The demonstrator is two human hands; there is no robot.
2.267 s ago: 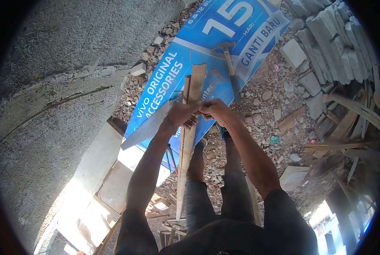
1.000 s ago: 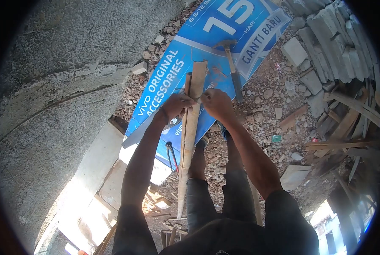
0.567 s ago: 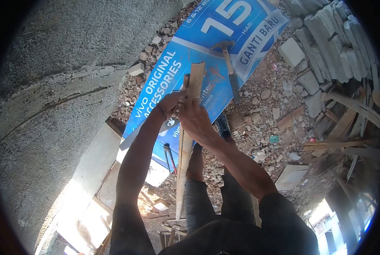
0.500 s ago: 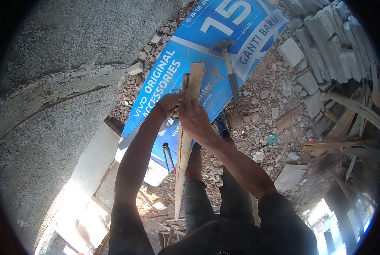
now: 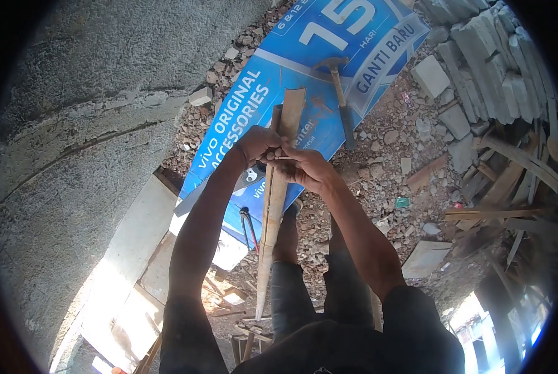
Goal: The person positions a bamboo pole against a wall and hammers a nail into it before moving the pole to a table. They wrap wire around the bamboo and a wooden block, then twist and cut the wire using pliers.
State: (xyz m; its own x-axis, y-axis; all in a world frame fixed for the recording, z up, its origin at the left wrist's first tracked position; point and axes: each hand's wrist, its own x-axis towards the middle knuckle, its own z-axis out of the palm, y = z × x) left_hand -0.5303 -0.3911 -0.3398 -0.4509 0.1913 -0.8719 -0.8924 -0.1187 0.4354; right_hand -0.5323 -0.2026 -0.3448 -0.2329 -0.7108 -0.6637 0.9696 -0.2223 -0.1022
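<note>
Two split bamboo pieces, a wide one (image 5: 294,109) and a narrower dark one (image 5: 276,116), lie together lengthwise in front of me, and the long pole part (image 5: 268,230) runs down beside my leg. My left hand (image 5: 260,143) is closed at the bamboo's left side, fingertips pinched together. From the right, my right hand (image 5: 304,168) reaches across the bamboo, its thumb and fingers pinched against the left hand's fingertips. What the fingertips hold is too small to make out. Under my left forearm lies a handsaw (image 5: 251,177), partly hidden, with pincers (image 5: 247,225) just below it.
A blue printed banner (image 5: 229,134) covers the rubble ground, and a claw hammer (image 5: 339,96) rests on it. Stacked grey slabs (image 5: 478,68) and a scrap wood pile (image 5: 516,181) stand at the right. A rough concrete wall (image 5: 92,112) rises on the left.
My right hand has turned and shifted right and slightly down, so its palm side and thumb now show. My left hand has moved slightly up and right over the bamboo.
</note>
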